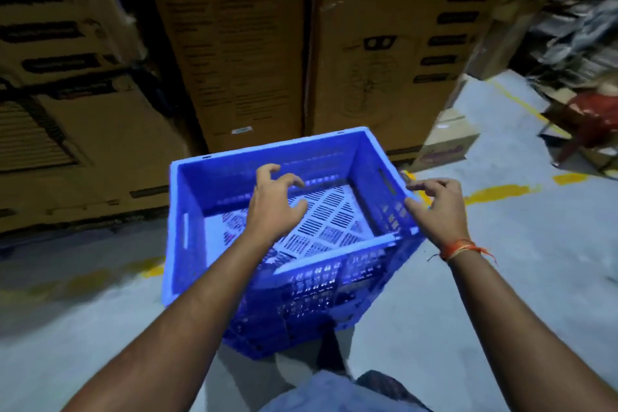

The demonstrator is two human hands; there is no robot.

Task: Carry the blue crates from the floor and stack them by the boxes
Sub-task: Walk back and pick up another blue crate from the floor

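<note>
Warehouse floor [501, 278]: one blue crate [234, 278], two unclenched hands above.

Grey floor [501, 294] with yellow line [501, 192]; red stool [592, 120] at right

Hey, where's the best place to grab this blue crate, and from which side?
Grip the blue crate by its two slotted handholds, one in the left wall and one in the right wall. Come from above and outside, one hand per side, since its top is open and both hands hover empty above it.
</note>
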